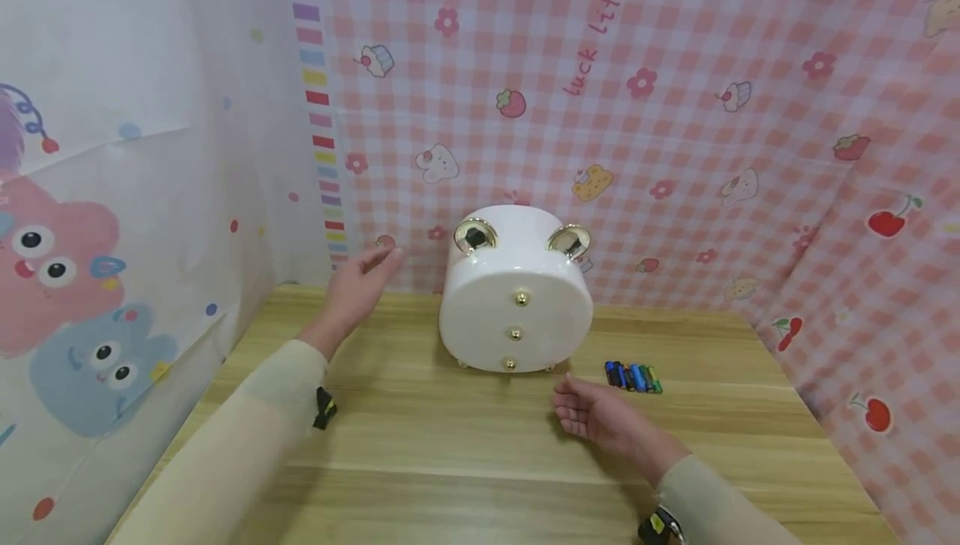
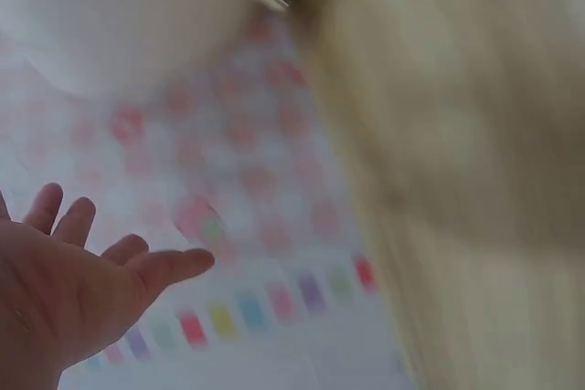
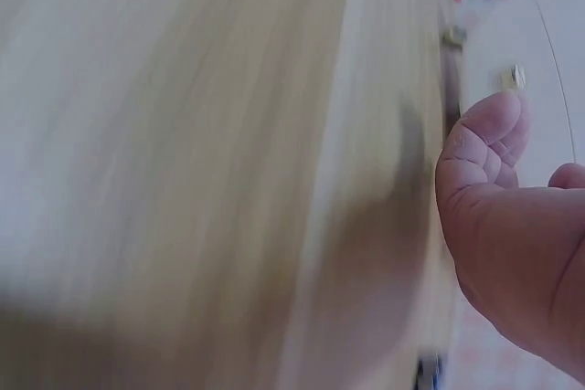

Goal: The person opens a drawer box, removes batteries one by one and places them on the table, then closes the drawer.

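Observation:
A white rounded case [image 1: 516, 316] stands on the wooden table, with gold knobs in a line down its front and two gold-rimmed rings at its top. My left hand [image 1: 362, 282] is raised to the left of the case, apart from it, fingers spread and holding nothing. In the left wrist view the palm of that left hand [image 2: 73, 289] faces the blurred white case [image 2: 137, 20]. Low in front of the case's right side, my right hand [image 1: 596, 413] hovers with loosely bent fingers and nothing in them. The right wrist view shows the right hand [image 3: 512, 216] near a gold knob [image 3: 514, 77].
Several small blue, black, orange and green cylinders [image 1: 633, 377], like batteries, lie in a row right of the case. The wooden table [image 1: 450, 462] meets a pink checked cloth [image 1: 675, 137] behind and at right. A white cartoon-printed sheet [image 1: 150, 220] hangs at left.

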### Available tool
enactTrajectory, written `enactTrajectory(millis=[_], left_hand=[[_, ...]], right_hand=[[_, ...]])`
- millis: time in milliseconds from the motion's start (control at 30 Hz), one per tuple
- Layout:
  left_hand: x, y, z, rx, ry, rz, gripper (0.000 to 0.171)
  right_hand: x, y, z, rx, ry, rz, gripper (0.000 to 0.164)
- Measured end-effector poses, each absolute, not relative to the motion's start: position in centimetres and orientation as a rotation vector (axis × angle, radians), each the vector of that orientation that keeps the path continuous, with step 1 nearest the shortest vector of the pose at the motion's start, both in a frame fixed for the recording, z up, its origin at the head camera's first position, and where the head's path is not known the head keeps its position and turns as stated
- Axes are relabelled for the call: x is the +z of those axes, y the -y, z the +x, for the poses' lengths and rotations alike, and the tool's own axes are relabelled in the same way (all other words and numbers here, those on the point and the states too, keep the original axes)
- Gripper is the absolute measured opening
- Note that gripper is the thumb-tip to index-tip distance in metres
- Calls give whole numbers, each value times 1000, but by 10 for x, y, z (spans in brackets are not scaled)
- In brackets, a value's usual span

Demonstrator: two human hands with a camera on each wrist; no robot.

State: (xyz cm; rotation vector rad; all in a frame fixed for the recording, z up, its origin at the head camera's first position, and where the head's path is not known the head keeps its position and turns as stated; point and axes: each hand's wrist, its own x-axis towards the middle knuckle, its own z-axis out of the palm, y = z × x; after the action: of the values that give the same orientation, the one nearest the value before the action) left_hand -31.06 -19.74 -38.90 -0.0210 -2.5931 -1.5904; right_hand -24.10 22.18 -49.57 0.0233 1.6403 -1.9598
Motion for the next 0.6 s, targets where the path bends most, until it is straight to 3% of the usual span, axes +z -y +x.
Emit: enactTrajectory(millis=[333,600], left_hand=[[-416,294,-266,-1121,2852,-53,82],[-424,321,-251,-658,2966,-123,82]], right_hand=[[-447,-334,-243,-1938,-1895,53,36],[-418,-412,-253,-1591,-2450,86,86]])
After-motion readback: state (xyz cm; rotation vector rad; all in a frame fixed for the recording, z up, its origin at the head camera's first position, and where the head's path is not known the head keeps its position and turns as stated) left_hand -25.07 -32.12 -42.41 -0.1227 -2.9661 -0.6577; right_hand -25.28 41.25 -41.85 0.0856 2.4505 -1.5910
